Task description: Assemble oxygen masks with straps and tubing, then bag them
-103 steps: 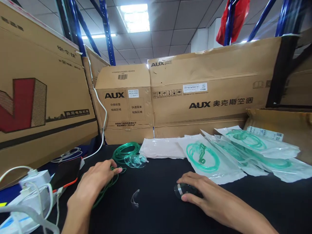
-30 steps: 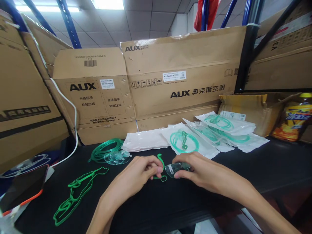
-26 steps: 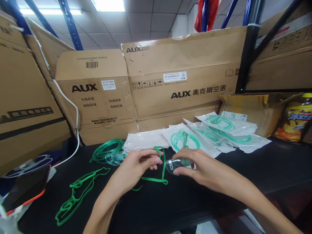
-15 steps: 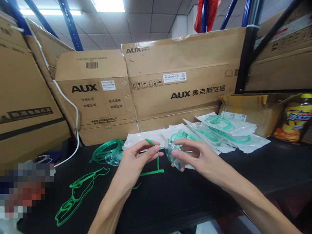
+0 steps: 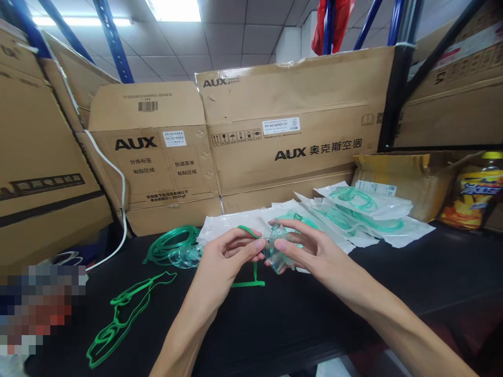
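Observation:
My right hand (image 5: 310,246) is closed around a clear plastic oxygen mask (image 5: 278,248), its rim turned toward my left hand. Pinched between the thumb and fingers of my left hand (image 5: 236,248) is a green elastic strap (image 5: 248,230); part of it hangs below in a loop. The left fingertips touch or nearly touch the mask's edge, and whether the strap passes through it is hidden. Left of my hands lie a coil of green tubing (image 5: 173,243) and another clear mask (image 5: 184,256). More green elastic straps (image 5: 118,319) lie loose nearer the front.
Several white packets (image 5: 365,209) with green tubing lie at the back right. Behind stand cardboard boxes (image 5: 291,120) against the black table (image 5: 275,324). A drink bottle (image 5: 471,193) is at far right, and a white cable (image 5: 118,209) runs down on the left.
My left hand has moved slightly right with the strap, up to the mask's edge. The mask has turned a little in my right hand. The hanging strap has sunk slightly.

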`<control>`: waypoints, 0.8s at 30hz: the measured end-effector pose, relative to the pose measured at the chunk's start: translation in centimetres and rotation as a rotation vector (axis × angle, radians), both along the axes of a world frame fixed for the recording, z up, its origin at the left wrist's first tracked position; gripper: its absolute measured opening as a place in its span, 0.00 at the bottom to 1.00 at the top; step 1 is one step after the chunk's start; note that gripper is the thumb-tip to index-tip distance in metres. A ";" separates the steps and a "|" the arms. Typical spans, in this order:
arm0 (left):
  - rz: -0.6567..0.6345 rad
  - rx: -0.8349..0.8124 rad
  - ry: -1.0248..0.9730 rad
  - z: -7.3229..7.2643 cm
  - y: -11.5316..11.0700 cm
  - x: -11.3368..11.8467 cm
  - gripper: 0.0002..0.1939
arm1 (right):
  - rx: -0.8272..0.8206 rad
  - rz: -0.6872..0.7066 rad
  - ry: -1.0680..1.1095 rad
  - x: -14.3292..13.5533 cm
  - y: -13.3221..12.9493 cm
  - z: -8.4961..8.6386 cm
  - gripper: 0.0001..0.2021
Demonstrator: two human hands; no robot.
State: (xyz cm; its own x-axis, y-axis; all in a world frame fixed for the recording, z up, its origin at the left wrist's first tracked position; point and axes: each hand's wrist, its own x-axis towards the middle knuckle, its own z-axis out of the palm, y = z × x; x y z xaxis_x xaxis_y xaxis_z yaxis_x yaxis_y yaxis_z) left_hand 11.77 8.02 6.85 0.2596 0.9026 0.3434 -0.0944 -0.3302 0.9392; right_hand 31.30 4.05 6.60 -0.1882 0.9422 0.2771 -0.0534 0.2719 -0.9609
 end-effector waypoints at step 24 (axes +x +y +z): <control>-0.009 -0.016 -0.081 -0.7 -0.6 1.3 0.10 | 0.103 -0.066 0.069 -0.5 0.4 -1.1 0.20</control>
